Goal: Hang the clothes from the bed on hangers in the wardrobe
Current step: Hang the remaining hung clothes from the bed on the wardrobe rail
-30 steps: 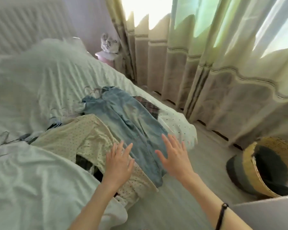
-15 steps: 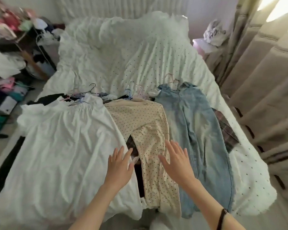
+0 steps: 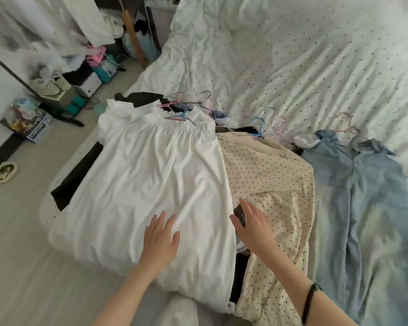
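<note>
1. White dress (image 3: 151, 182), centre-left of the frame, lies flat on the bed (image 3: 292, 67); thin, limp, wrinkled cloth, gathered neckline. Judged light and floppy.
2. Best hold: the pink hanger (image 3: 172, 105) at its neckline, upper centre.
3. Left hand (image 3: 159, 241) hovers over the hem, fingers straight and spread, holding nothing.
4. Right hand (image 3: 252, 225) likewise open, above the dotted cream garment (image 3: 276, 184).
5. Denim piece (image 3: 363, 196), right: heavier, stiffer.

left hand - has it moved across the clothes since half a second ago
Yes. The left hand went leftward: earlier it was by the dotted top's edge, now it is over the white dress.
</note>
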### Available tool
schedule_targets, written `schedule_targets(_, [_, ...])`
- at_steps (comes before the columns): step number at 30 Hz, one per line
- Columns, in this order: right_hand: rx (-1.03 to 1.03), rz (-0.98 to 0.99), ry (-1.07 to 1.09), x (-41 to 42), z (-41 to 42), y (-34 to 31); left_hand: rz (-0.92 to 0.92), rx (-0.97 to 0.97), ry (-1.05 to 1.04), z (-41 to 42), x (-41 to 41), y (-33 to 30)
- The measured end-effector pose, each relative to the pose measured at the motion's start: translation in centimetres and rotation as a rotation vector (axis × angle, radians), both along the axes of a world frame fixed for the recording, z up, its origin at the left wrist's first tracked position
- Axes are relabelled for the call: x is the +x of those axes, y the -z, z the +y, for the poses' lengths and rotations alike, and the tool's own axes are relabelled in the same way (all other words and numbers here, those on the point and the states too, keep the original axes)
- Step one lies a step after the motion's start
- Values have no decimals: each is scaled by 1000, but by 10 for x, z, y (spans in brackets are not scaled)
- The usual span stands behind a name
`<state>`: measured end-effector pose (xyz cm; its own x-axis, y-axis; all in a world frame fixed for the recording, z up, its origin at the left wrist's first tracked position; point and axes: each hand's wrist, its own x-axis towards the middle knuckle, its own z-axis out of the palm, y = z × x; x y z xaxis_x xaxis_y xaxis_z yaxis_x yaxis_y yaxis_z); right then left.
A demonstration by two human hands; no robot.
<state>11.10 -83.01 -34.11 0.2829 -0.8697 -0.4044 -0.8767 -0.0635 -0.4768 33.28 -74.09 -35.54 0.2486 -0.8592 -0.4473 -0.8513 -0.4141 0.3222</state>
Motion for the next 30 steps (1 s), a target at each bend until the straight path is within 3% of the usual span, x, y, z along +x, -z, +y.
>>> schedule_targets(5, [53,89,-49,61,-67,35,78,20,27,-65,65,32])
schedule_targets(10, [40,110,-116,128,-159,63,8,-30,68,-141,140,77])
schedule_targets(16, [-89,136,105,185,-276,102,-20,52,217,-192,200,135])
schedule_targets(21, [142,89,281,213,-333,126,12,49,244,-188,212,157])
schedule_targets(30, [265,-4,441,212,-341,134,65,82,253,-190,218,171])
